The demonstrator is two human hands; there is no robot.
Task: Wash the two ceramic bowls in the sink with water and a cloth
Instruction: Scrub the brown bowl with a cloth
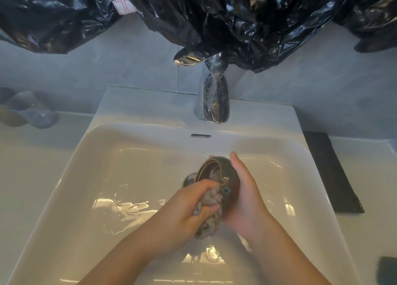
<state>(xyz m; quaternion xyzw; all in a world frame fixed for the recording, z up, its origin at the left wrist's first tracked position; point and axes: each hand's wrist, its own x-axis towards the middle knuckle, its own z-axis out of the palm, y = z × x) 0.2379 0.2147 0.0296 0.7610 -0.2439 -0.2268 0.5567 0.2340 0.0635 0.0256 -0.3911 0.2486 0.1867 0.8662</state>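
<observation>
A dark brown ceramic bowl is held on its side over the middle of the white sink, its mouth turned left. My right hand cups the bowl's outer wall from the right, fingers curved round it. My left hand grips a wet grey cloth and presses it against the bowl's lower rim. Part of the cloth hangs below my fist. Only one bowl is in view.
The chrome tap stands behind the basin, no stream visible. The drain shows just left of the bowl. Water pools on the basin floor. Black plastic sheeting hangs above. A dark mat lies on the right counter.
</observation>
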